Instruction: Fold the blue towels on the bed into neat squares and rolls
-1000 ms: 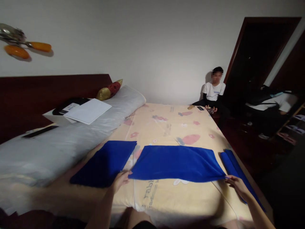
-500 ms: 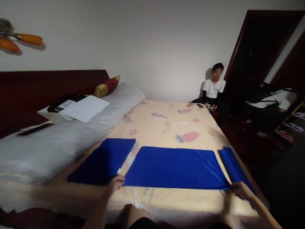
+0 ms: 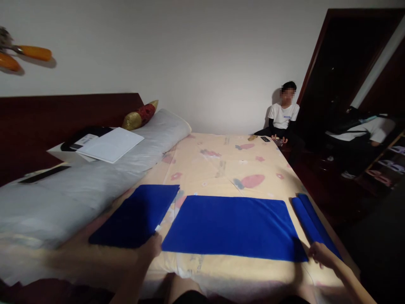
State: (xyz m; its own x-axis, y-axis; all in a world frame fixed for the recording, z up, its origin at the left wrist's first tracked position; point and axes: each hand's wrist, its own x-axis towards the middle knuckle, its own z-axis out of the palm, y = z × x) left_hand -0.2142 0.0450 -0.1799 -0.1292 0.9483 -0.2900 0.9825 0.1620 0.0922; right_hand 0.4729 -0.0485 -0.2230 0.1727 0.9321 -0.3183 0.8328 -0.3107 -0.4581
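Gripping blue towel [image 3: 232,226] near corners: left hand [image 3: 151,250], right hand [image 3: 321,255]; towel flat on bed [image 3: 228,164].

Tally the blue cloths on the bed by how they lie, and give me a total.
Spread flat between the left hand and right hand: 1, the middle cloth.
Folded flat: 1, the left cloth.
Folded narrow or rolled at the bed's right edge: 1, the right cloth.
Total: 3 blue cloths.
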